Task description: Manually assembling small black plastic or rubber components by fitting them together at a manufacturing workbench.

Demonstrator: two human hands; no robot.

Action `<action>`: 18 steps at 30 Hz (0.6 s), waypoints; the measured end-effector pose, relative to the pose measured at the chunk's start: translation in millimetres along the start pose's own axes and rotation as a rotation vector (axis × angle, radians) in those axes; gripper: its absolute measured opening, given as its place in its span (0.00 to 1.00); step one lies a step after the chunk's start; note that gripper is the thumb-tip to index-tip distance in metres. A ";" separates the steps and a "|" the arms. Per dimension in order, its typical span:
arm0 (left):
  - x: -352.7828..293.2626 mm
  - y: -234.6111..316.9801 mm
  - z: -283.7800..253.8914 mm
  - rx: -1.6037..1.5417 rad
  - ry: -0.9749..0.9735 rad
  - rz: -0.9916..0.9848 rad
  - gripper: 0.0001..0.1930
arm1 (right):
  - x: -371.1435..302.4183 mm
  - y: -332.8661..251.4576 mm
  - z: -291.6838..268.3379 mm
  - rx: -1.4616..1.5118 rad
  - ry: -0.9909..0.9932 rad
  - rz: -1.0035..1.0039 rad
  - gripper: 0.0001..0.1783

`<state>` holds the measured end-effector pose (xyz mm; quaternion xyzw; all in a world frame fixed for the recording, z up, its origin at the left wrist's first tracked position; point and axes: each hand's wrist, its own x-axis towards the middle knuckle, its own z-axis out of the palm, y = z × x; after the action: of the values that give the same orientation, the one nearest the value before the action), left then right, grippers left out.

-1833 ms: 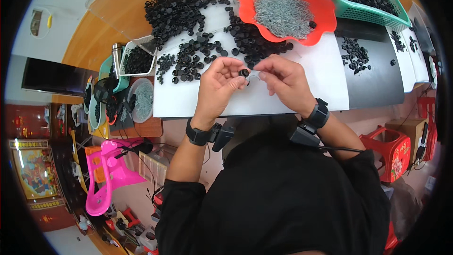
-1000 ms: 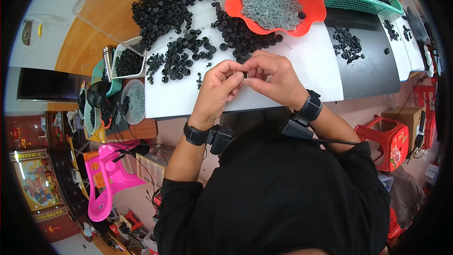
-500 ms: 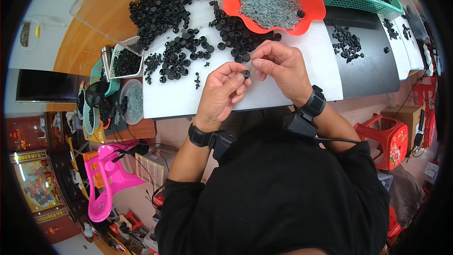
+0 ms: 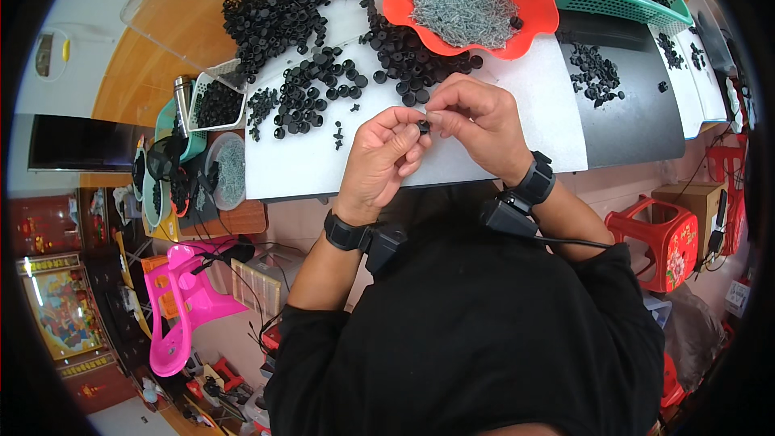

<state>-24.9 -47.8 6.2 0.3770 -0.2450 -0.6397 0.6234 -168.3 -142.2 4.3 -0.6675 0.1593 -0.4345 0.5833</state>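
Observation:
Between thumb and index finger, my left hand (image 4: 383,155) pinches a small round black plastic part (image 4: 424,127) above the white foam sheet (image 4: 303,168). My right hand (image 4: 478,123) comes in from the right, thumb and index finger pressed together at the part's edge. Whatever those right fingertips hold is too small to make out. Just beyond my hands lie a heap of round black caps (image 4: 412,60) and a looser group of black parts (image 4: 311,89). A red scalloped bowl (image 4: 529,44) full of thin silvery screws (image 4: 460,6) stands at the far side.
A green basket (image 4: 597,12) of black parts stands far right, near a dark board (image 4: 630,125) with scattered small pieces. To the left are a white basket (image 4: 240,117), a steel flask (image 4: 182,101) and a tub of screws (image 4: 232,171). A red stool (image 4: 674,246) stands at right.
My right hand has moved slightly left, bringing its fingertips against the black part. The left hand keeps its pinch, almost in place.

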 end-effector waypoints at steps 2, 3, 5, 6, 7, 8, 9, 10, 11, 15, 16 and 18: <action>-0.2 -0.7 -0.7 0.001 0.003 0.006 0.08 | -0.3 -0.8 -0.3 -0.004 -0.003 -0.001 0.05; -0.2 -1.4 -2.1 0.011 -0.015 0.011 0.09 | -0.6 -1.4 -0.4 -0.009 -0.006 -0.002 0.05; -0.3 -2.6 -3.6 0.022 -0.032 0.018 0.09 | -1.2 -2.6 -0.1 -0.061 -0.003 -0.021 0.06; -0.1 -3.1 -4.0 0.032 -0.033 0.023 0.09 | -1.1 -3.2 0.1 -0.113 0.000 -0.040 0.06; 0.0 -3.5 -4.1 0.044 -0.035 0.028 0.10 | -0.5 -4.4 0.2 -0.113 -0.001 -0.040 0.06; -0.1 -3.4 -2.7 0.043 -0.034 0.029 0.10 | 0.3 -6.3 0.6 -0.195 -0.006 -0.125 0.07; -0.1 -3.1 -0.4 0.035 -0.018 0.029 0.08 | 0.8 -7.4 1.2 -0.276 -0.010 -0.211 0.08; -0.2 -2.9 0.9 0.026 -0.002 0.028 0.07 | 1.1 -7.6 2.3 -0.276 -0.011 -0.211 0.08; -0.2 -3.3 0.9 0.027 -0.002 0.028 0.07 | 1.4 -7.4 3.3 -0.294 -0.018 -0.252 0.09; 0.0 -2.8 0.6 0.016 0.003 0.022 0.07 | 2.4 -5.1 -2.0 -0.397 -0.110 -0.282 0.07; 0.0 -2.3 0.5 0.015 -0.005 0.016 0.07 | 2.1 -5.2 -1.0 -0.397 -0.110 -0.282 0.07; 1.6 -4.1 -3.4 0.001 -0.016 0.038 0.08 | 0.5 -6.0 3.1 -0.203 -0.013 -0.192 0.10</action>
<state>-24.6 -48.5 0.6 0.3672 -0.2575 -0.6307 0.6333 -167.4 -138.9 10.2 -0.7382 0.1339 -0.4657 0.4693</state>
